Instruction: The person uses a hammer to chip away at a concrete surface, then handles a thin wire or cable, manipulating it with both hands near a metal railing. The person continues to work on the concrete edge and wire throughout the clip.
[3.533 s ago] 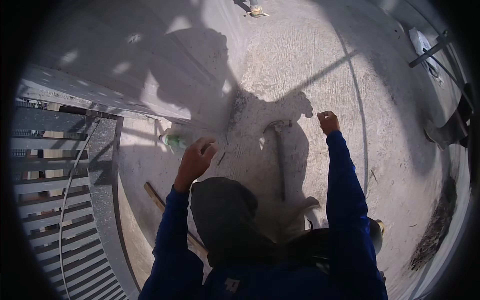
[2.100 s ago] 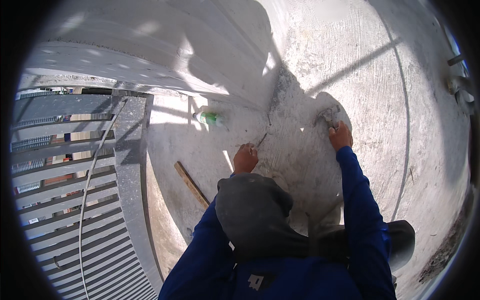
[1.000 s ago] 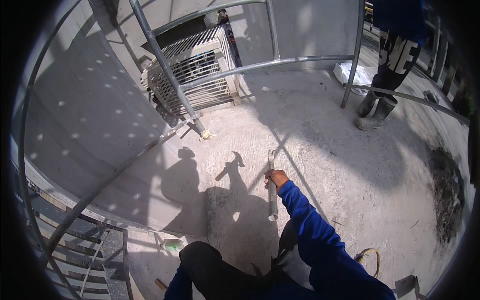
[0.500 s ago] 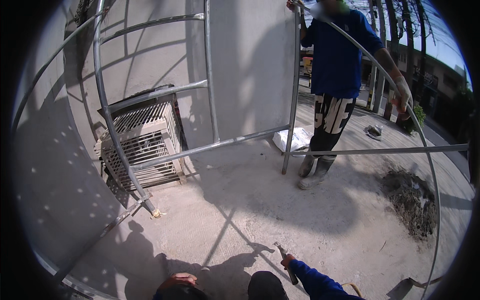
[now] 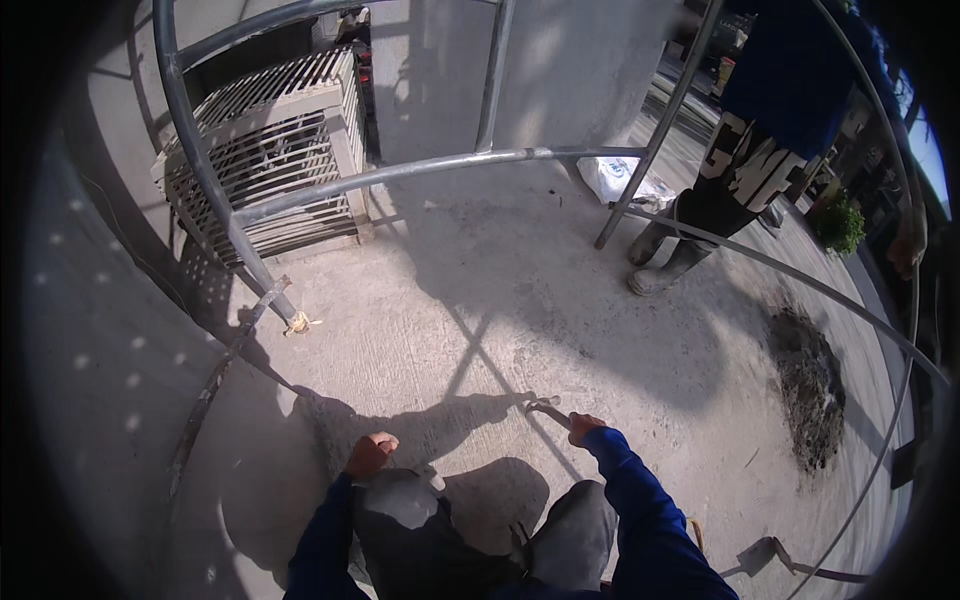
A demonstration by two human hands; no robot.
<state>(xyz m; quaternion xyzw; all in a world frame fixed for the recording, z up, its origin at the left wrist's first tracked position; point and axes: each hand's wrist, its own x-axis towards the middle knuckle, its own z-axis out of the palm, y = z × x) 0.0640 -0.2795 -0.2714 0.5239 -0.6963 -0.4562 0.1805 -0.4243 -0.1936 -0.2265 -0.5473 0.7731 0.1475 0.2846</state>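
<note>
My right hand is closed round the handle of a hammer, its metal head pointing left above the concrete floor. Just over my left knee, my left hand is curled closed. Whatever its fingers may hold is too small to make out. Both hands are in front of my bent knees and apart from each other. The shadow of my arm and the hammer falls across the floor ahead.
Metal scaffold frames cross ahead. Behind them stand a slatted wooden crate and a white sack. A co-worker in a blue top and rubber boots stands at the right, near a dark mortar heap. A trowel-like blade lies lower right.
The view has tilted down, showing more of my legs and arms. My left hand has lifted with its fingers curled in. My right hand still grips the hammer, now pointing left.
</note>
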